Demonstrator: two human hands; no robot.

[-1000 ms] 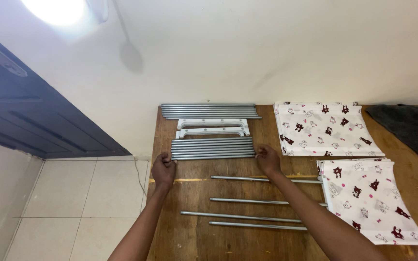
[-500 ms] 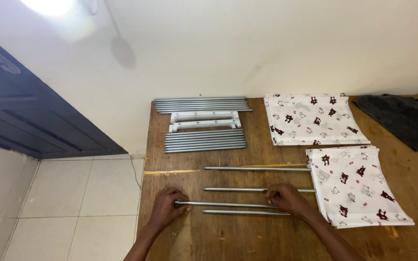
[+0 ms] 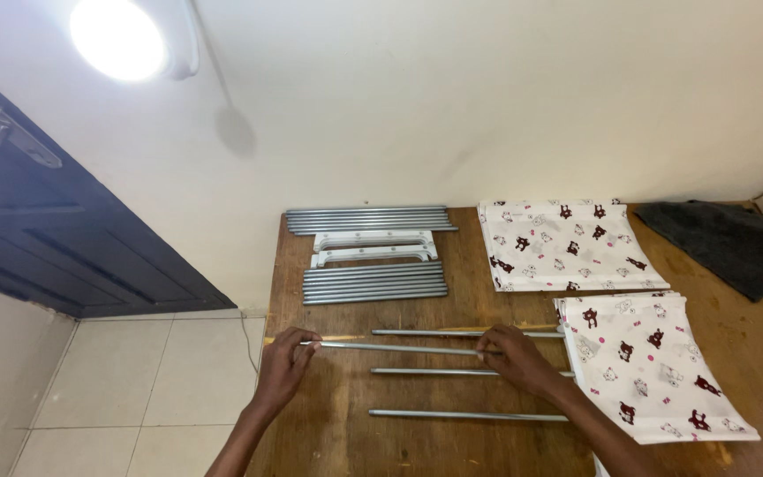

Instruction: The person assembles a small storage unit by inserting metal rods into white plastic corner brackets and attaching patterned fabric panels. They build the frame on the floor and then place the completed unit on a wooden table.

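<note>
— Head view, going from the left: what is the left hand (image 3: 286, 360) doing?

— It pinches the left end of a grey metal rod (image 3: 399, 349), fingers curled shut around it, near the left edge of the wooden desk (image 3: 346, 433).

— And the rod itself?

— It runs level across the desk front, lifted slightly, between both hands. Three more loose rods (image 3: 465, 414) lie parallel around it, one just behind and two nearer the person.

— Further right?

— The right hand (image 3: 514, 355) is closed on the rod's other end. Behind, two bundles of grey tubes (image 3: 373, 283) lie with a white plastic bracket (image 3: 373, 246) between them. Right of those are two folded white cloths with a dark animal print (image 3: 651, 362), then a dark grey cloth (image 3: 726, 240) at the far right.
</note>
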